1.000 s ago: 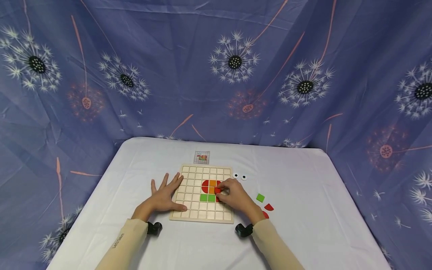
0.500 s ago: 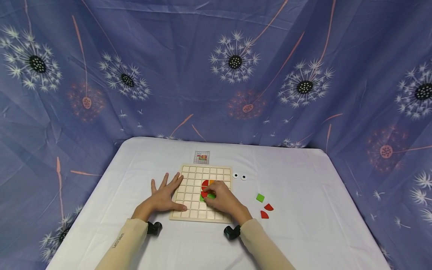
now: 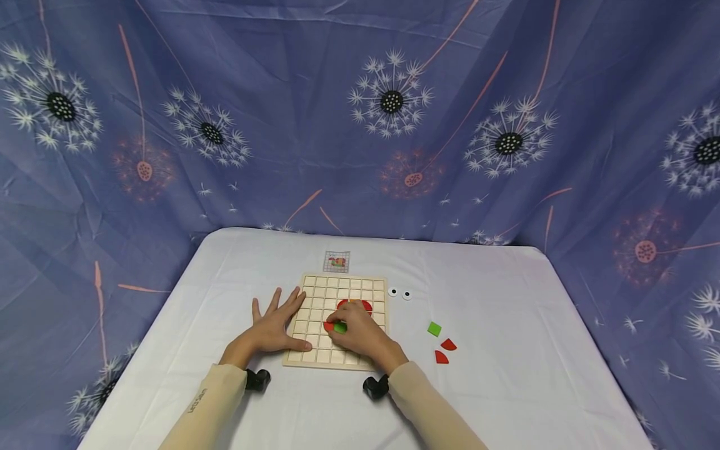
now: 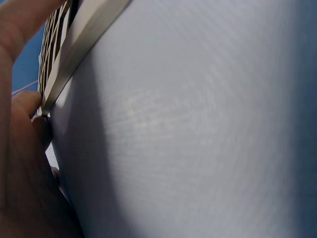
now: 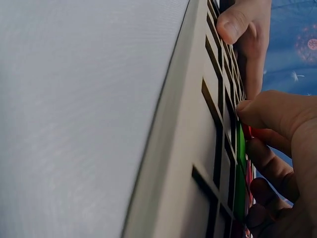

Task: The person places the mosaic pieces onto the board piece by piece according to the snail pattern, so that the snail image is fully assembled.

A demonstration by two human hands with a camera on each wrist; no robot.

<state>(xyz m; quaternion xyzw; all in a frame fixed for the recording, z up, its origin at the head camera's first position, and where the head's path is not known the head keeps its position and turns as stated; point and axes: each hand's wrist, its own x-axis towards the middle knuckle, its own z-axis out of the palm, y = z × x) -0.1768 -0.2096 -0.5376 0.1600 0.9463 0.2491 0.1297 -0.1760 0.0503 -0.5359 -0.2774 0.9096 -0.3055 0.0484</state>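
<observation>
Shifted leftward across the wooden grid board (image 3: pixel 340 287) since half a second ago, your right hand (image 3: pixel 360 330) pinches a red piece (image 3: pixel 328 327) just left of a green piece (image 3: pixel 340 327), while your left hand (image 3: pixel 272 330), fingers spread, rests on the board's left edge.

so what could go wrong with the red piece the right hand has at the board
The right hand pinches the red piece close beside a green piece on the board, so it might nudge that one out of place. If the left hand lifts off the board's left side, the board could slide on the white cloth.
</observation>
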